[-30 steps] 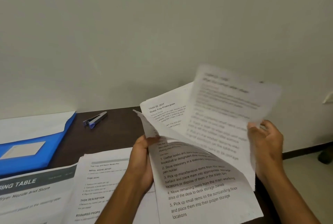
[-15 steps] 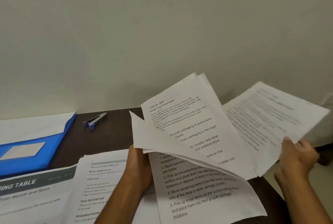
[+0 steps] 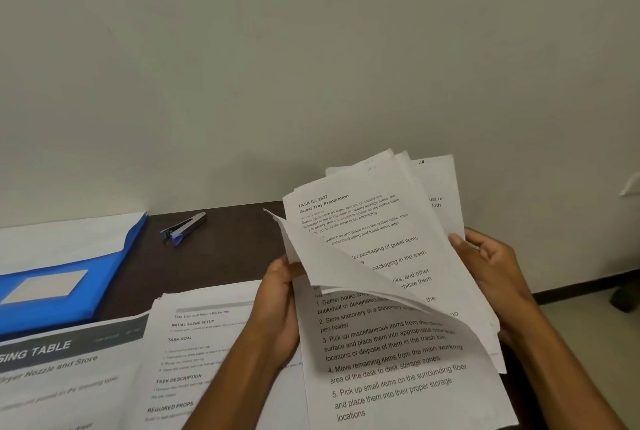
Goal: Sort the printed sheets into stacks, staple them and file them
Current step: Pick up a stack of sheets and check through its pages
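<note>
Both hands grip a fanned sheaf of sheets above the worktop: left hand on its left edge, right hand on its right edge. Stapler lies near the wall, blue folder at left, two paper stacks in front.

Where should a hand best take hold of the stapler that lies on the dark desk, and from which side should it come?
Grip the stapler across its two long sides, near the middle of the body, coming down from above. It lies flat and alone on the dark desk, slanted, its blue end toward the blue folder, so both flanks look free. Both hands hold sheets now, so one must let go first.
</note>
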Tool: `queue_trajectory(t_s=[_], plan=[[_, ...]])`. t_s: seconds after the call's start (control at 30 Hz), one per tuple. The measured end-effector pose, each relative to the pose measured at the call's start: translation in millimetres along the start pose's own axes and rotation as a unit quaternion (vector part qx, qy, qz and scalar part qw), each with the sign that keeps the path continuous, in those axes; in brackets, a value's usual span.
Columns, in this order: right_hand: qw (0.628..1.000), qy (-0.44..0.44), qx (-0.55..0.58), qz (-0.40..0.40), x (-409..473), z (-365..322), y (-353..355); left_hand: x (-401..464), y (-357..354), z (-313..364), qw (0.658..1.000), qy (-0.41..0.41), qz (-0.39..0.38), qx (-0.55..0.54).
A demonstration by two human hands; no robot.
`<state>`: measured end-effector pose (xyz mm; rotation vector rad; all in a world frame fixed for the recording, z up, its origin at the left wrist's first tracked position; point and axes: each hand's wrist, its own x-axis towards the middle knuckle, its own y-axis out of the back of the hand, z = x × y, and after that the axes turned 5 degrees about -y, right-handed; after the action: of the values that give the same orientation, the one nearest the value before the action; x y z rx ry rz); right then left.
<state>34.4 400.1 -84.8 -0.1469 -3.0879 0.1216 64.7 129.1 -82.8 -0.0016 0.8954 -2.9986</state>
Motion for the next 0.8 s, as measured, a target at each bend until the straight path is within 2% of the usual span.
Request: queue_trajectory(t_s=[0.13, 0.33, 0.53, 0.8], plan=[[0.999, 0.002, -0.053, -0.003, -1.3, -0.8, -1.4, 0.0, 0.5, -1.3, 1.000, 0.012, -0.019, -0.001], [0.997, -0.003, -0.072, 0.011, -0.1, -0.2, -3.8, -5.6, -1.2, -2.5, 0.999, 0.007, -0.054, -0.004], [0.986, 0.082, -0.143, 0.023, -1.2, 1.0, -5.4, 0.1, 1.8, -2.9, 0.999, 0.015, -0.050, 0.003], [0.964, 0.141, -0.212, 0.073, -0.7, 7.2, -4.3, 6.5, 9.2, -7.1, 0.999, 0.034, -0.022, -0.007]])
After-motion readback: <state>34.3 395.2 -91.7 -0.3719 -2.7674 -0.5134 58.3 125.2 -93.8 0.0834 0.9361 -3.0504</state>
